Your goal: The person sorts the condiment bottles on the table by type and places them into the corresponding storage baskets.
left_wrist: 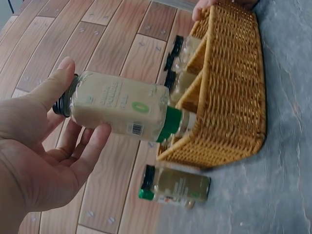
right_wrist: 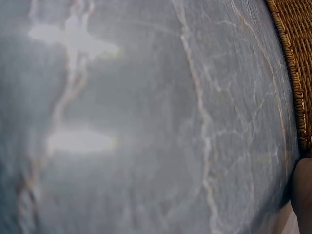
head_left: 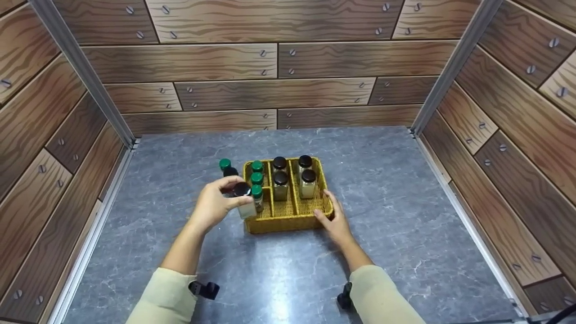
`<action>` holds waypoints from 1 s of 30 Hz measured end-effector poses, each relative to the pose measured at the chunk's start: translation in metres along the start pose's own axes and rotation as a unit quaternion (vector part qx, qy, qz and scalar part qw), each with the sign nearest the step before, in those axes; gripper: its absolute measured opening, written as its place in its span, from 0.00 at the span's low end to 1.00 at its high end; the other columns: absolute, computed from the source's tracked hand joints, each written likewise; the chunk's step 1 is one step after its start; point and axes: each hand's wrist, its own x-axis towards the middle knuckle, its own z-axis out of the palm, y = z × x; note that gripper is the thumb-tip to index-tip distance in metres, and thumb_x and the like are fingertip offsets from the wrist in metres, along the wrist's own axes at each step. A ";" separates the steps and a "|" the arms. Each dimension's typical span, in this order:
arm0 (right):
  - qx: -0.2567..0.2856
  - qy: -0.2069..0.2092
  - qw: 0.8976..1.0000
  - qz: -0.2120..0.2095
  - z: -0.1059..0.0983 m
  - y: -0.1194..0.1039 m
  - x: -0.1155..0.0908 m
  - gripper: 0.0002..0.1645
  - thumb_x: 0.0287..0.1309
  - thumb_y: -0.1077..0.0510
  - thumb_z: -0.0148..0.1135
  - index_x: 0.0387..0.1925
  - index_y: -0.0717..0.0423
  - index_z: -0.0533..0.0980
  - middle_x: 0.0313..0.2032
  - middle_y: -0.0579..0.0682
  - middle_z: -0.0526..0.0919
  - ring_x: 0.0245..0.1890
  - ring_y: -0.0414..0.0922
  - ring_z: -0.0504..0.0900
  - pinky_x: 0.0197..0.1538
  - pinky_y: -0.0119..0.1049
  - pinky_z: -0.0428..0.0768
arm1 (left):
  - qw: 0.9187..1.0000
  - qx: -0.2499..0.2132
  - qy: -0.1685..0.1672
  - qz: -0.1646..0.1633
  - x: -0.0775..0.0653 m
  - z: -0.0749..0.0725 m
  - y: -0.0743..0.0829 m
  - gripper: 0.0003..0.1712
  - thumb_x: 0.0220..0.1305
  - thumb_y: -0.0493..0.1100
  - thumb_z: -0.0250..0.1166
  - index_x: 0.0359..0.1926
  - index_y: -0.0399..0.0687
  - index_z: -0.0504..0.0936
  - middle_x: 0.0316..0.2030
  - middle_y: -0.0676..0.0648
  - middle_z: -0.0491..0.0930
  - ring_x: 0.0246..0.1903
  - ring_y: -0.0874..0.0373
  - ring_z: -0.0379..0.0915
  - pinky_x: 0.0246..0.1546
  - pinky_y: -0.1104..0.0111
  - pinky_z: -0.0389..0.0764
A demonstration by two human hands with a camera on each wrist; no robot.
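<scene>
My left hand (head_left: 212,204) pinches a clear spice jar (left_wrist: 119,105) of pale powder near its black lid, thumb on one side and fingers on the other. The jar is raised at the left front of a yellow-brown wicker basket (head_left: 284,225), overlapping its edge in the head view. My right hand (head_left: 337,226) grips the basket's front right corner, thumb over the front rim and fingers along the right side. Green-capped bottles (head_left: 257,178) line the basket's left part. Black-lidded jars (head_left: 308,185) stand in the middle and right compartments.
Left of the basket, a black-lidded jar (left_wrist: 183,183) and a green-capped bottle (head_left: 225,164) stand close together on the grey marbled table (head_left: 387,180). Wood-patterned walls (head_left: 225,63) enclose the table at the back and both sides.
</scene>
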 end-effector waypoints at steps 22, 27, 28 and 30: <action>0.013 0.004 1.000 -0.011 0.003 0.003 0.000 0.43 0.69 0.56 0.72 0.81 0.50 0.66 0.81 0.66 0.62 0.81 0.68 0.62 0.83 0.70 0.56 | 0.997 0.018 -0.025 0.075 0.033 0.068 0.035 0.28 0.55 0.52 0.85 0.56 0.55 0.90 0.54 0.48 0.90 0.55 0.50 0.85 0.58 0.54 0.85; 0.007 0.005 1.000 -0.001 0.003 0.003 0.001 0.44 0.69 0.56 0.72 0.81 0.48 0.65 0.79 0.68 0.63 0.80 0.69 0.64 0.81 0.70 0.58 | 0.996 0.014 -0.030 0.080 0.041 0.083 0.040 0.28 0.55 0.52 0.86 0.57 0.55 0.90 0.56 0.47 0.89 0.57 0.48 0.85 0.57 0.54 0.86; 0.006 0.005 1.000 0.000 0.002 0.002 0.001 0.44 0.69 0.56 0.72 0.81 0.48 0.65 0.79 0.68 0.64 0.79 0.69 0.65 0.81 0.70 0.58 | 0.996 0.011 -0.031 0.082 0.043 0.087 0.041 0.29 0.55 0.52 0.85 0.58 0.55 0.90 0.57 0.46 0.89 0.57 0.47 0.84 0.58 0.54 0.86; 0.005 0.005 1.000 0.000 0.002 0.002 0.000 0.44 0.69 0.56 0.72 0.82 0.48 0.65 0.79 0.68 0.64 0.79 0.69 0.65 0.81 0.70 0.58 | 0.996 0.006 -0.034 0.084 0.046 0.093 0.041 0.29 0.56 0.51 0.85 0.58 0.56 0.90 0.58 0.45 0.89 0.58 0.46 0.84 0.59 0.53 0.85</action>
